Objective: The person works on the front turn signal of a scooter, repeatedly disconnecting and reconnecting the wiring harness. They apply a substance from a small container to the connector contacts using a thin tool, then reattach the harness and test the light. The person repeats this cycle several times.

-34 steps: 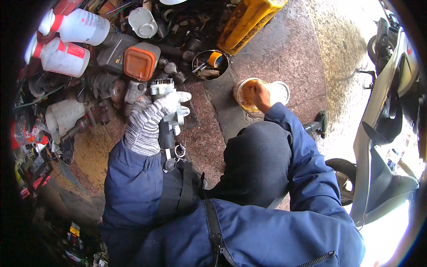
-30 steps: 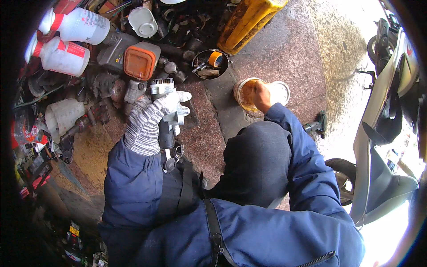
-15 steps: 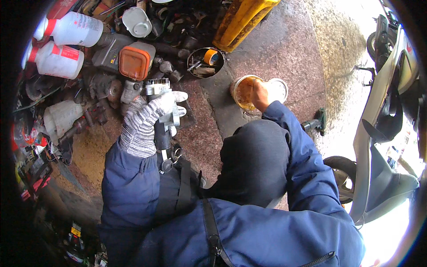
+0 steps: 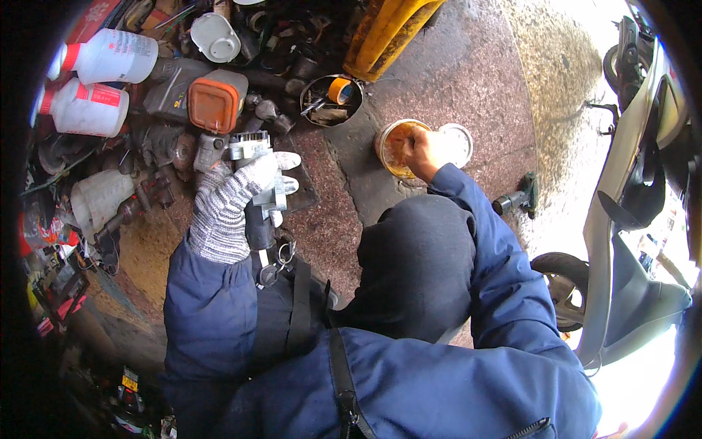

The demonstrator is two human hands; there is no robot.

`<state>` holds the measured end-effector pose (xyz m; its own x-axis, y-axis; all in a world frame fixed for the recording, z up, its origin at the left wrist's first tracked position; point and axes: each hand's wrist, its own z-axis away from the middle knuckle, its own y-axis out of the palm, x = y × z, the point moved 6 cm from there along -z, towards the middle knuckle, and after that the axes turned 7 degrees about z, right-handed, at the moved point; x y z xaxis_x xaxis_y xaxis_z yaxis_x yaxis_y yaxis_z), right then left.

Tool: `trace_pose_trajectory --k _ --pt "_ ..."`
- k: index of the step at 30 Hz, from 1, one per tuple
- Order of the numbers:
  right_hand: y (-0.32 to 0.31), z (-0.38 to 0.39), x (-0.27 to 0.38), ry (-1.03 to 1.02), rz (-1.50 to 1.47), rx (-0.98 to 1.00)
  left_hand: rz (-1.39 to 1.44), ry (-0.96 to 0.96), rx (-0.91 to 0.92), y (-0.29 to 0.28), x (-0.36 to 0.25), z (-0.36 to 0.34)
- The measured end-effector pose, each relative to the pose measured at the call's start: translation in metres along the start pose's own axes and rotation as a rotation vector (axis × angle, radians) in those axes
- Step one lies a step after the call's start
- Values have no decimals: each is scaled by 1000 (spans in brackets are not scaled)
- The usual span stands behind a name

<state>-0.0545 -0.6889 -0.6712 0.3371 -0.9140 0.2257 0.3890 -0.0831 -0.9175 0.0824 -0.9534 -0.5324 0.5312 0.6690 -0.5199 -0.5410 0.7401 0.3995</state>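
My left hand (image 4: 241, 186), in a grey-and-white knit glove, is closed around a grey metal part with a black cylindrical lower end (image 4: 259, 228). A ring and what look like keys (image 4: 272, 271) hang by that lower end. My right hand (image 4: 424, 152) is bare and reaches over a round tub (image 4: 391, 146) coated inside with orange-brown grease. Its fingers are curled in a fist or pinch over the tub's opening; whatever they hold is hidden. A pale round lid (image 4: 458, 145) lies against the tub's right side.
A round tin (image 4: 356, 110) holds yellow tape and small tools. A yellow plastic container (image 4: 380, 44) stands beyond it. White bottles (image 4: 117, 57), an orange-topped container (image 4: 213, 102) and greasy metal parts crowd the left. A scooter (image 4: 607, 293) stands at right, near a green-and-black tool (image 4: 518, 199).
The view has shifted slightly. Both hands keep nearly the same places: the left still grips the metal part, and the right stays over the tub with its fingers a little turned.
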Motion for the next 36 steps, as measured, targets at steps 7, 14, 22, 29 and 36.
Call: trace_pose_trajectory --k 7,14,22,29,36 --pt "10 -1 -3 -26 -60 20 27 -27 17 -1 0 2" --pt "22 1 -11 -30 -133 17 -7 18 34 3 0 3" --pt "32 3 -38 47 -397 17 -25 -51 44 3 3 3" --pt "32 1 -40 78 -231 11 -46 -17 -14 9 4 1" --pt "51 -6 -23 11 -147 -115 -12 -31 -5 10 4 6"
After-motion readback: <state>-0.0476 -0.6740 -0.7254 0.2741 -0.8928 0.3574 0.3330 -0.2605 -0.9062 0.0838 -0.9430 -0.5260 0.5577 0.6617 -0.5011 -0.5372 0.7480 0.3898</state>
